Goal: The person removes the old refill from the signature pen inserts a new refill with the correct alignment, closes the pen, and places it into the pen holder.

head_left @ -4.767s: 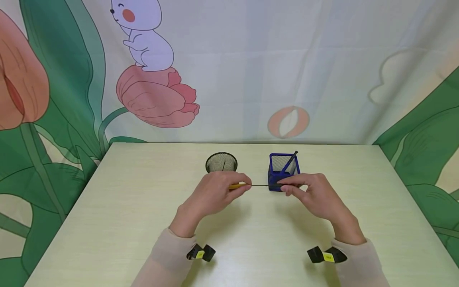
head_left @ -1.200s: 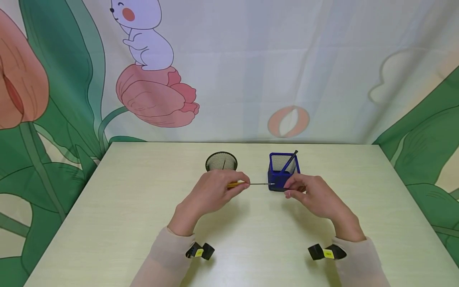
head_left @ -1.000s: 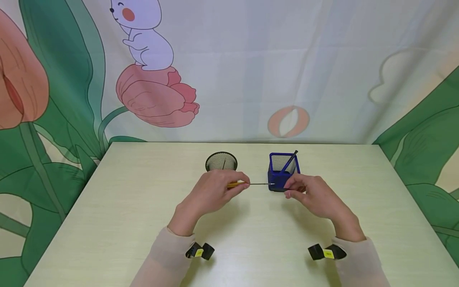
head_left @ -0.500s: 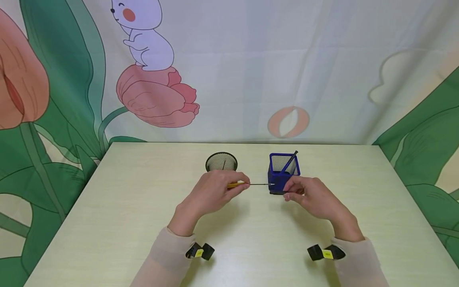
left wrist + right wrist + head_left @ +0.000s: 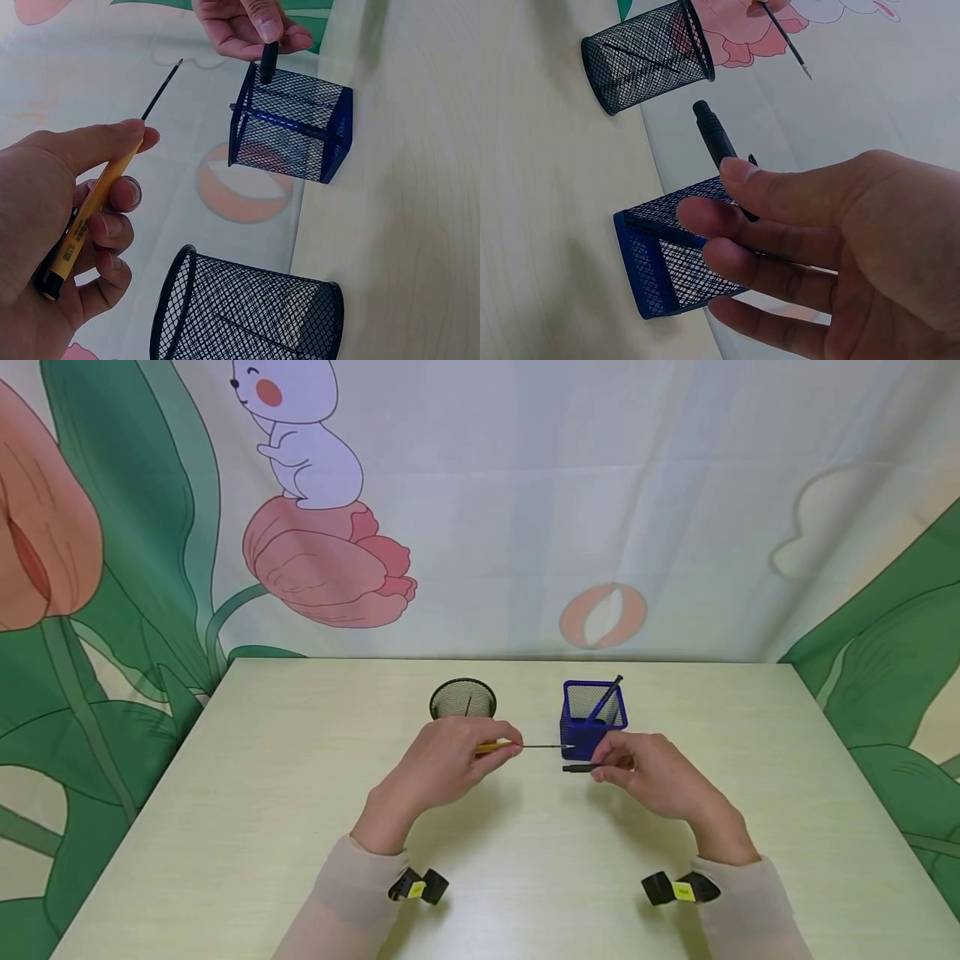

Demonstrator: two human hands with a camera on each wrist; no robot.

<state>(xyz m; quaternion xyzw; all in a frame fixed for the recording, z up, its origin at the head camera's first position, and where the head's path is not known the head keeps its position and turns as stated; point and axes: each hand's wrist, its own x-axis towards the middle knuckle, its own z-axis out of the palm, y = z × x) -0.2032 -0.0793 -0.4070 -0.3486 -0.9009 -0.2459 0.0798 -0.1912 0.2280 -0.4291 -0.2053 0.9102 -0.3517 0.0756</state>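
Observation:
My left hand (image 5: 450, 764) pinches a yellow pen barrel (image 5: 90, 206) with a black end. From it a thin refill (image 5: 543, 746) juts out bare to the right, its metal tip showing in the right wrist view. Between thumb and forefinger, my right hand (image 5: 660, 777) holds a black pen barrel piece (image 5: 716, 139) that seems to carry a clip. That piece points left, just below the refill tip in the head view, and the two are apart. Both hands are held above the table, in front of two mesh holders.
Behind the right hand stands a square blue mesh holder (image 5: 579, 739) with a dark pen (image 5: 611, 691) leaning in it. A round black mesh holder (image 5: 462, 680), partly hidden by the left hand, has a thin stick (image 5: 468, 705) inside. A printed curtain (image 5: 480, 527) hangs behind the table (image 5: 300, 827).
Earlier the black barrel piece covered the refill's end; now it is off. Over the last second my right hand has lowered slightly and brought the piece into view below the tip. My left hand stays almost still.

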